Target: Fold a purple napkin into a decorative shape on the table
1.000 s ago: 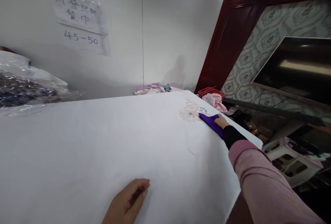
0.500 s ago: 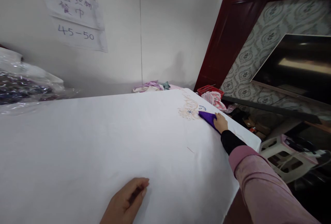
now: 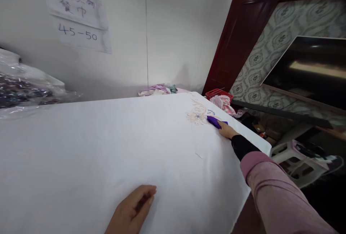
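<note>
On the right of the white-covered table, my right hand [image 3: 227, 130] grips a folded purple cloth [image 3: 214, 121], fingers over its near end. Part of the cloth is hidden under the hand. It lies beside a printed floral pattern [image 3: 198, 116] on the white tablecloth [image 3: 113, 144]. Low in the middle, my left hand [image 3: 132, 207] hovers over or rests on the tablecloth, which I cannot tell. Its fingers curl in, thumb and fingertips close together, and nothing shows in them.
Plastic-wrapped goods [image 3: 24, 86] sit at the back left. Crumpled fabrics [image 3: 155, 89] lie behind the table's far edge. Past the right edge are a red basket [image 3: 218, 93], striped cloth [image 3: 223, 103] and a white stool [image 3: 300, 162]. Handwritten paper [image 3: 78, 17] hangs on the wall.
My right hand has shifted slightly left on the purple cloth, which now looks shorter and more bunched. The left hand stays in place.
</note>
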{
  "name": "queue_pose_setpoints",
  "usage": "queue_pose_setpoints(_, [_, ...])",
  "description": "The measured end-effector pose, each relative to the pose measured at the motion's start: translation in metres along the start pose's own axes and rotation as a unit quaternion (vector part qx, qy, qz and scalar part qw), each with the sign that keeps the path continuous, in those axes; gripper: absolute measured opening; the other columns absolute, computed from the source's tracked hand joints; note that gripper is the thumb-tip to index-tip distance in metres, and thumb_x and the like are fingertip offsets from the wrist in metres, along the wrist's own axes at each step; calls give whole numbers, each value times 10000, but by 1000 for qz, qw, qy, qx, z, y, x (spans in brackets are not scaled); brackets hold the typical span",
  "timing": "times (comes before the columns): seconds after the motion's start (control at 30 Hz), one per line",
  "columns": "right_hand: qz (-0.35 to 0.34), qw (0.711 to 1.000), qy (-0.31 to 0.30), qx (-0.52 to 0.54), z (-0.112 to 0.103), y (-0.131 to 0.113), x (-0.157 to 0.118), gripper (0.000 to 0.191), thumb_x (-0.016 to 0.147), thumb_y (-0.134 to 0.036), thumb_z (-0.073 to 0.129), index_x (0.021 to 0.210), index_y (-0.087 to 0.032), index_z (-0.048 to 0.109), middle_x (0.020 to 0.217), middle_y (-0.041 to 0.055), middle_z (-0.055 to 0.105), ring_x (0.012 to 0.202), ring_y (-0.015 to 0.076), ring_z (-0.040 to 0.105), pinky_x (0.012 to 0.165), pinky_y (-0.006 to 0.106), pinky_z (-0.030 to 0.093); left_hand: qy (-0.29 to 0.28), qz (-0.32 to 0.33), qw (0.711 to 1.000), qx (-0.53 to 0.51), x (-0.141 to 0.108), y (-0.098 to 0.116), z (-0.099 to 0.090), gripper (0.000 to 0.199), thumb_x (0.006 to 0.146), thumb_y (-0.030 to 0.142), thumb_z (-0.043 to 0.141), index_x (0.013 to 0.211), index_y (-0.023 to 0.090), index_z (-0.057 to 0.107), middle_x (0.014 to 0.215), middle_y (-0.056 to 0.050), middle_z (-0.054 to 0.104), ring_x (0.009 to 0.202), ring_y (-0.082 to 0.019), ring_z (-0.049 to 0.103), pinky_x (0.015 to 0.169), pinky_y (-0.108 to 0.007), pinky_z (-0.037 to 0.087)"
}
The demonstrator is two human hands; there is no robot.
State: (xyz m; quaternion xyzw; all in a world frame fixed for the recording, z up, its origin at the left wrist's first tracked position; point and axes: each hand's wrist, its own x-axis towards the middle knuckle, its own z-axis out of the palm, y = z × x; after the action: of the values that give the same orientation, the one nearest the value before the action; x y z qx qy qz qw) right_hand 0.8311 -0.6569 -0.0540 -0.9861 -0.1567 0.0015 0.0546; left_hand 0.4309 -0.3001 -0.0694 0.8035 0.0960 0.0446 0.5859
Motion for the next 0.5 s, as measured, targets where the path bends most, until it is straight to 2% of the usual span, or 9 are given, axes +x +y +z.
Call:
queue_pose_setpoints(0.13, [-4,1000,-25,-6,-4,3,4,788,650,-68,509,1417,-157,351,1390,103,455,1237,286,459,1034,389,348,-9,-4,1000,2,0,2,1,312,796,454,548,973,222,660,971,-51,691,883,-201,641,795,-269,528])
queue_pose_setpoints(0.27, [-2,1000,-4,-14,-1,4,3,767,671,-29,467,1414,-176,353,1428,87,405,1287,291,397,1053,419,324,-17,4,1000,15,-2,3,5,313,812,458,523,984,229,650,962,-44,686,896,-195,635,802,-260,521])
queue_pose_setpoints(0.4, [-3,999,36,-14,4,6,1,761,708,-25,455,1439,-160,291,1474,110,315,1342,321,292,1069,478,282,-12,4,1000,29,-4,5,10,317,805,484,511,934,235,658,929,-38,688,872,-191,639,781,-251,527])
queue_pose_setpoints(0.5, [-10,999,35,-11,5,9,1,743,712,-30,461,1426,-187,328,1455,84,358,1336,304,311,1078,455,281,-1,4,1000,28,-4,6,12,330,787,506,516,899,236,671,924,-38,693,869,-200,642,785,-258,530])
